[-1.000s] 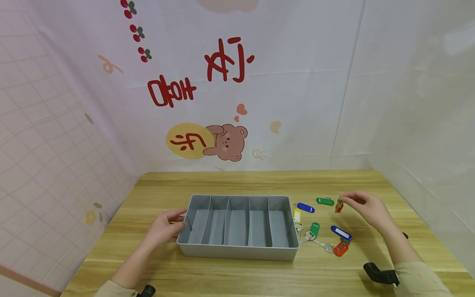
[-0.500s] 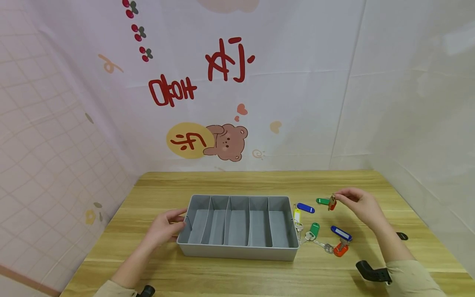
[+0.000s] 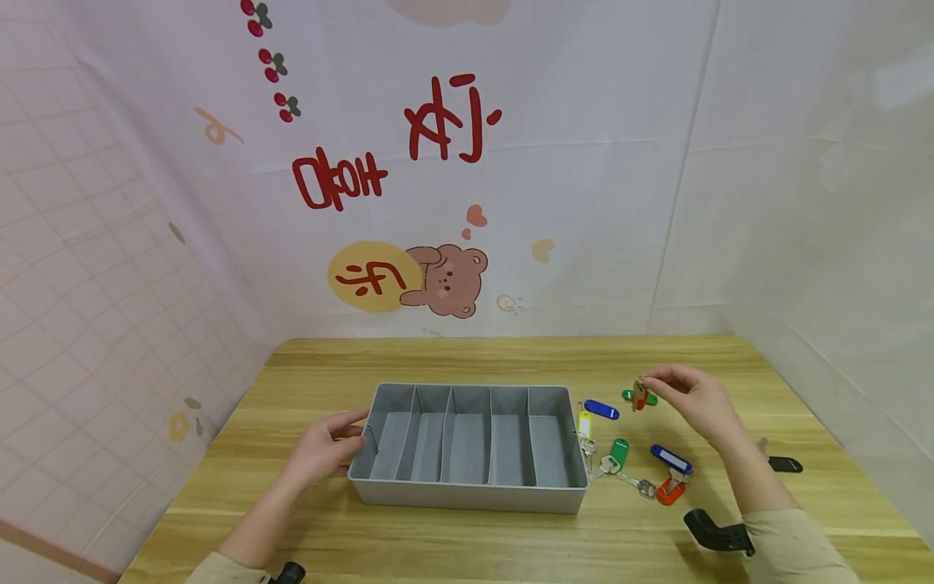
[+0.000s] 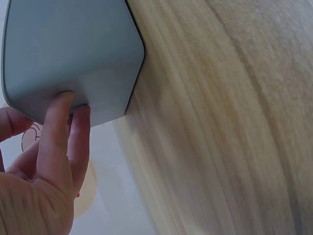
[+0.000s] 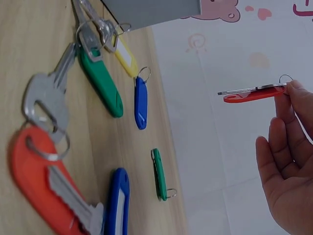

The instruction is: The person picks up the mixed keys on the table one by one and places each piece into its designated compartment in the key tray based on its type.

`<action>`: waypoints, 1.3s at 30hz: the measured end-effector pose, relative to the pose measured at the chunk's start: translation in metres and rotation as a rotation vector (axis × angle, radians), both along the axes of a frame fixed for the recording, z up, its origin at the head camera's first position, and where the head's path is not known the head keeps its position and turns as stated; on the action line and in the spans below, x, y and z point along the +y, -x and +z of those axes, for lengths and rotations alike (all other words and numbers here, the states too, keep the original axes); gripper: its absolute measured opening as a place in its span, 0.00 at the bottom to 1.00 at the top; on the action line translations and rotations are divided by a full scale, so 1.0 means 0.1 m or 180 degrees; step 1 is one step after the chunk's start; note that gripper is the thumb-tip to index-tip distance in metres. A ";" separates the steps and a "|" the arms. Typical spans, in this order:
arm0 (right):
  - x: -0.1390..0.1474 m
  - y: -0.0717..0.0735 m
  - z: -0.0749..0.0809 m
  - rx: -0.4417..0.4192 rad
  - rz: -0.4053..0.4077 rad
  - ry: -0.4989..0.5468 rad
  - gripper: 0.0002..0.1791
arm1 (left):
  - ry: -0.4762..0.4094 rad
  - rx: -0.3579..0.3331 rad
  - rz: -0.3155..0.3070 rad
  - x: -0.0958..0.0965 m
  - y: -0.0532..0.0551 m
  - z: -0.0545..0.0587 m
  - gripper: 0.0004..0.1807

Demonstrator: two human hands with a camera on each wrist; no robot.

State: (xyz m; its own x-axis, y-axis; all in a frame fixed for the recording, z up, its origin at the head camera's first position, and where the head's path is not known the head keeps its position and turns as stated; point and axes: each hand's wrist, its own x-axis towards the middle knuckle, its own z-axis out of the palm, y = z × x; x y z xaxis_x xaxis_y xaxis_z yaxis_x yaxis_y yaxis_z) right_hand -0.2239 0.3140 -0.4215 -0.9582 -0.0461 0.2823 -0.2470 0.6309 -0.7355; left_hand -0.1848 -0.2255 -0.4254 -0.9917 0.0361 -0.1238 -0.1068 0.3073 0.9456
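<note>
Your right hand (image 3: 693, 399) pinches the red key tag (image 5: 254, 95) by its ring end, lower right in the head view. It should handle light, stiff, slightly slippery; that end suits a pinch. Your left hand (image 3: 321, 446) rests fairly straight fingers against the gray divided tray (image 3: 467, 495).

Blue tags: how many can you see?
2. One blue tag lies just right of the gray tray, beside the yellow tag; the other blue tag lies farther right, by the red tag on the table. Another could be hidden.
</note>
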 end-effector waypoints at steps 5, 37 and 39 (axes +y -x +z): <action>-0.08 0.01 0.04 0.0031 0.0046 0.0026 0.15 | 0.0027 -0.0001 0.0002 0.00 0.00 0.00 0.30; -0.71 0.02 0.36 0.0145 0.0463 0.0304 0.10 | 0.0010 -0.0071 -0.0045 -0.03 0.02 -0.02 0.29; -0.76 0.02 0.39 0.0155 0.0501 0.0303 0.09 | -0.0003 -0.0072 -0.0054 -0.03 0.02 -0.02 0.29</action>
